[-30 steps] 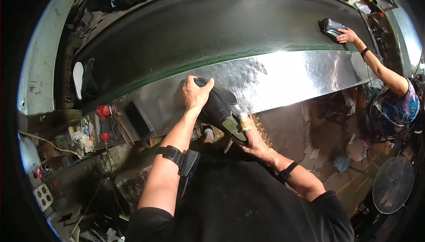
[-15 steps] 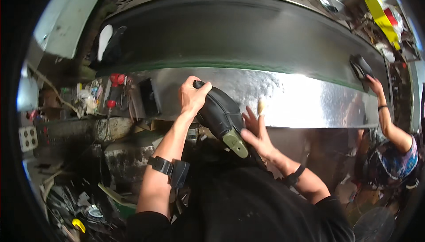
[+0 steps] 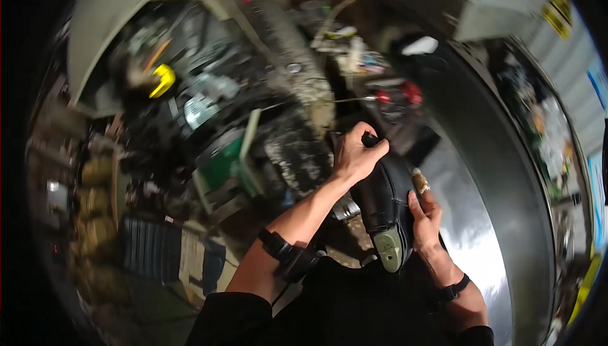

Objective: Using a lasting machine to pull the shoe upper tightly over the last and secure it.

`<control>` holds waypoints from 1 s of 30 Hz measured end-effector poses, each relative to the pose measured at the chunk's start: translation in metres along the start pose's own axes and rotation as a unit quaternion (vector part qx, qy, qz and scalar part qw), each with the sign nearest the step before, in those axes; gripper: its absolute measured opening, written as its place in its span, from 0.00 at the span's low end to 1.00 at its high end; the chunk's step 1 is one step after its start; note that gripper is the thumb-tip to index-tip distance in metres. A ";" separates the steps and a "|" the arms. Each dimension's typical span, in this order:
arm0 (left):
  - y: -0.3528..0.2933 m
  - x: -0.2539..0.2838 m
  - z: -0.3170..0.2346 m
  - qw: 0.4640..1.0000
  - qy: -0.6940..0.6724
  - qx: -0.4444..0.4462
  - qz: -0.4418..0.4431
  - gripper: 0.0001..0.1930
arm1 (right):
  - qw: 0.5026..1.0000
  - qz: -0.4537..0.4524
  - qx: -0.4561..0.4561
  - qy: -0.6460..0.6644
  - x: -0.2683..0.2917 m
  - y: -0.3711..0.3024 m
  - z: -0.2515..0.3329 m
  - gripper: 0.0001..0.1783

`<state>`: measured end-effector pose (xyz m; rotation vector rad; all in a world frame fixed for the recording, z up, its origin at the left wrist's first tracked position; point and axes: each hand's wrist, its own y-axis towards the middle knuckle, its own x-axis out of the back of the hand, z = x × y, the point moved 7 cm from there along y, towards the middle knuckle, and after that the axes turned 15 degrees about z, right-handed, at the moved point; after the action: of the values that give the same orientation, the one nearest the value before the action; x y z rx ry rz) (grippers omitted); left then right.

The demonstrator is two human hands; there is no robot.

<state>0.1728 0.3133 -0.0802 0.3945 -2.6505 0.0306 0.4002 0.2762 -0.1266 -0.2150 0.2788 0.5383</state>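
Observation:
A black leather shoe upper [image 3: 379,200] is stretched over a pale green last [image 3: 388,249], whose end shows at the bottom. The shoe is held in front of my body with its toe pointing away. My left hand [image 3: 358,156] is closed round the toe end, pinching it between thumb and fingers. Beside the shoe's right flank is my right hand [image 3: 427,219], its thumb against the shoe's edge, or very near it. One finger points forward and ends in a stained tan covering [image 3: 420,181]; the other fingers are partly bent.
To the right run a shiny metal ledge [image 3: 468,232] and a dark belt [image 3: 525,206] with a white sole-shaped piece [image 3: 420,45]. A red tool [image 3: 411,91] and a black tray [image 3: 423,148] lie ahead. On the left are a green panel [image 3: 221,167] and a ribbed black seat [image 3: 149,248].
My view has swung left, so the ledge and belt now run down the right side. The right hand has come in against the shoe's flank. The other person is out of view.

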 end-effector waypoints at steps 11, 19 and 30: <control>-0.112 0.377 0.100 0.921 -0.301 0.102 -0.226 0.20 | 0.966 0.187 -0.079 0.158 -0.332 0.102 -0.055 0.11; -0.169 0.355 0.141 0.738 -0.628 0.004 -0.247 0.21 | 0.949 0.188 -0.105 0.230 -0.430 0.158 -0.081 0.15; -0.118 0.360 0.196 0.650 -0.681 0.119 -0.317 0.15 | 0.962 0.157 -0.085 0.205 -0.447 0.231 -0.120 0.22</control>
<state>-0.1873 0.0856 -0.1009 2.1471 -3.6438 -0.2410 -0.1148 0.2259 -0.1277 -0.4565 0.6794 0.8337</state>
